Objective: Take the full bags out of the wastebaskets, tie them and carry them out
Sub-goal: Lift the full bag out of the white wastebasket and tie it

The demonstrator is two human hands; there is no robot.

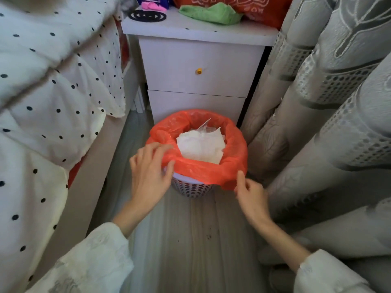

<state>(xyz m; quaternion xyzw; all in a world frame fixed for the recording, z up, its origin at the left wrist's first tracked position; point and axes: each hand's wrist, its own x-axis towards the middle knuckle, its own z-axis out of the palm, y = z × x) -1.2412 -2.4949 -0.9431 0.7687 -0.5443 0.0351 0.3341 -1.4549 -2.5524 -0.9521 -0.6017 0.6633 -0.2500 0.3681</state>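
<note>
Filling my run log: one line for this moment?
stage: unhooking orange bag | left hand: on rim | right hand: pinching edge | wastebasket: full

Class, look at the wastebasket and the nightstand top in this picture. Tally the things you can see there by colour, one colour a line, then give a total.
Orange: 2, the bag lining the wastebasket and another bag on the nightstand
White: 2, the wastebasket and the crumpled paper
Green: 1, the cloth
Black: 1, the coil
Pink: 1, a small item
Total: 7
</note>
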